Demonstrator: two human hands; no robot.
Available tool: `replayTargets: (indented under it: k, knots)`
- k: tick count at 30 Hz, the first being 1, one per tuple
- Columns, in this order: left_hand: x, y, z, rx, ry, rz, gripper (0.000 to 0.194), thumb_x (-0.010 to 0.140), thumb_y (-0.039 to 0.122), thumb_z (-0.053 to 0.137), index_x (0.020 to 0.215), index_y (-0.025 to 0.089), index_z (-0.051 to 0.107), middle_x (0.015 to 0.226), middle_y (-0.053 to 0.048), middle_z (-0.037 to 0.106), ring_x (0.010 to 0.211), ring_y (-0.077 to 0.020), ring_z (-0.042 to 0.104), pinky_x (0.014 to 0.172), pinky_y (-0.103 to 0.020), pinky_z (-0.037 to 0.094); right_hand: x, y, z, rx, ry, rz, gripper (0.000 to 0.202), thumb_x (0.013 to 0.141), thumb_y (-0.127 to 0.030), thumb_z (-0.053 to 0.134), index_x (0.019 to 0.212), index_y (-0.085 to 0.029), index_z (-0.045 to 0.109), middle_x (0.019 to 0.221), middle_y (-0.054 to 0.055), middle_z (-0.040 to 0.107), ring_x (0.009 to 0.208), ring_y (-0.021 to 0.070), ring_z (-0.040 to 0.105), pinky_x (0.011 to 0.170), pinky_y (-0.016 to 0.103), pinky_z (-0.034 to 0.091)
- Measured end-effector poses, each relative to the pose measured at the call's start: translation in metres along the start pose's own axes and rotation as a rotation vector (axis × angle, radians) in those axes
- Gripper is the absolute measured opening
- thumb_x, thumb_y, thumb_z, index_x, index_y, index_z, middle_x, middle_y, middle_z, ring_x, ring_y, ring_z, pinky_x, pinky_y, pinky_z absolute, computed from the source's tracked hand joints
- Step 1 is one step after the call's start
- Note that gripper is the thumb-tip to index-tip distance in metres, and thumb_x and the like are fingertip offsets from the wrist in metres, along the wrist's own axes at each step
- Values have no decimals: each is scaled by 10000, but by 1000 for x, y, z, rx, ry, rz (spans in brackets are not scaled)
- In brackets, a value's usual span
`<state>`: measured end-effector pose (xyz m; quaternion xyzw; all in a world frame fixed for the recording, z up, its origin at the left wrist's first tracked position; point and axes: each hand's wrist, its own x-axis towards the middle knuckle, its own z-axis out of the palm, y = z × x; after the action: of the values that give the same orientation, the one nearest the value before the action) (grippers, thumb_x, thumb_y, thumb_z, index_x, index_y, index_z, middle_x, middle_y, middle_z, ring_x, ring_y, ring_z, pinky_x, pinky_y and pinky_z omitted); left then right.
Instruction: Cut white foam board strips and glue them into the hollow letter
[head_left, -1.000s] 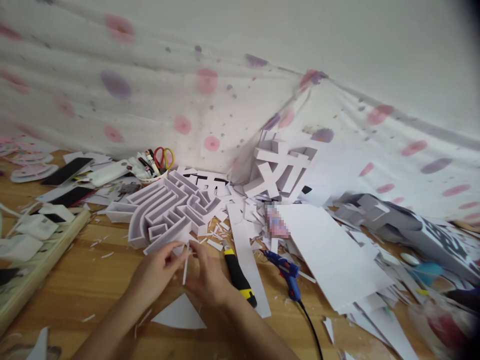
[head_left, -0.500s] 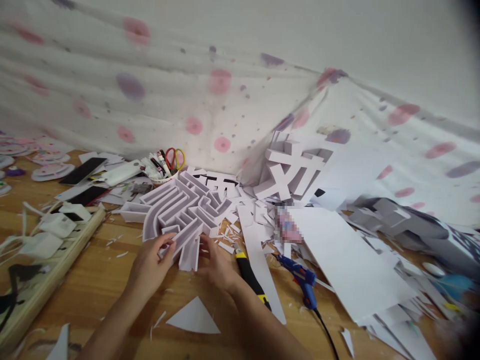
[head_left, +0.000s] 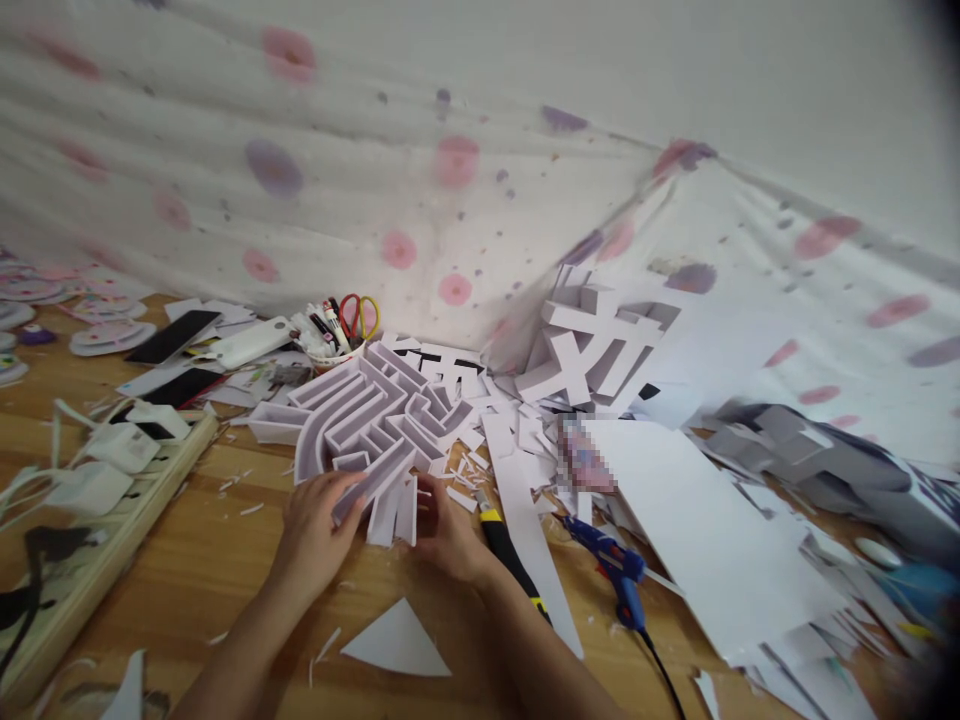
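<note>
A large white character-shaped piece (head_left: 375, 420), built of thin upright walls on a flat base like foam board or card, lies open side up on the wooden table. My left hand (head_left: 319, 520) grips the near end of its slanting stroke, thumb and fingers around the walls. My right hand (head_left: 452, 530) is curled at the near right end, its fingers against a narrow white strip (head_left: 406, 512) that stands as a side wall there. The right fingertips are partly hidden behind the strip. A white triangular offcut (head_left: 397, 640) lies in front of both hands.
Right of my hands lie a yellow-and-black utility knife (head_left: 510, 560), a long white strip (head_left: 529, 520) and a blue glue gun (head_left: 615, 565) with its cord. A white sheet (head_left: 712, 530) and scraps lie further right. A power strip (head_left: 150, 540) is at left; another white character (head_left: 592, 345) leans behind.
The view has shifted slightly, moving everything a little to the right. The narrow strip by my right hand now shows more of its face. Both hands stay at the character's near end.
</note>
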<state>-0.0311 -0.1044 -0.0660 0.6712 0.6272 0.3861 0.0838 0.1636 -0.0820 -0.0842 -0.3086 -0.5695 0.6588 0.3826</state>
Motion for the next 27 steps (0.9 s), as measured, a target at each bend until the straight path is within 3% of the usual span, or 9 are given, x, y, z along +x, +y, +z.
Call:
replayTargets:
  k: [3, 7, 11, 15, 20, 23, 27]
  knots:
    - [1, 2, -3, -12, -3, -9, 262, 820, 347, 473, 982, 217, 634, 1003, -75, 669, 967, -242, 587, 890, -407, 427, 0, -5, -1, 54, 37, 41, 716, 551, -298, 810, 1168, -250, 450, 1126, 63, 582, 975, 222, 603, 843, 394, 477]
    - [2, 13, -11, -78, -72, 33, 282, 826, 362, 489, 1039, 236, 625, 1048, -68, 654, 1006, -232, 586, 910, -386, 437, 0, -13, -4, 220, 74, 153, 472, 689, -553, 667, 980, -188, 596, 902, 43, 648, 818, 177, 622, 732, 307, 482]
    - [3, 27, -14, -176, -247, 151, 373, 766, 362, 586, 1127, 269, 597, 1185, -61, 608, 1130, -242, 532, 966, -386, 417, 0, -21, -4, 375, -37, 434, 589, 770, -697, 461, 892, -142, 616, 717, 40, 628, 623, 127, 603, 567, 230, 460]
    - [4, 39, -10, -237, -414, 133, 672, 638, 283, 701, 1272, 306, 482, 1324, -47, 523, 1211, -263, 474, 1006, -421, 388, 0, -26, -4, 398, -104, 583, 607, 806, -695, 400, 956, -142, 602, 667, 21, 604, 542, 112, 582, 520, 222, 465]
    - [1, 54, -6, -311, -527, 5, 799, 608, 312, 719, 1339, 299, 396, 1296, -68, 544, 1136, -285, 529, 939, -438, 443, -4, -30, -4, 291, -136, 530, 671, 786, -738, 353, 933, -140, 620, 622, 21, 596, 486, 105, 545, 459, 199, 413]
    - [-1, 62, -5, -375, -530, -37, 678, 648, 301, 672, 1291, 288, 456, 1231, -65, 589, 1029, -263, 595, 881, -413, 484, -8, -32, -2, 148, -109, 459, 706, 783, -759, 292, 909, -145, 616, 579, 18, 584, 482, 117, 542, 469, 221, 416]
    - [2, 65, -3, -445, -494, -164, 497, 732, 346, 587, 1215, 250, 515, 1010, -39, 682, 851, -206, 653, 751, -337, 536, -9, -32, -1, -166, 169, 212, 578, 765, -689, 468, 1095, -218, 528, 720, 4, 601, 539, 120, 556, 492, 240, 430]
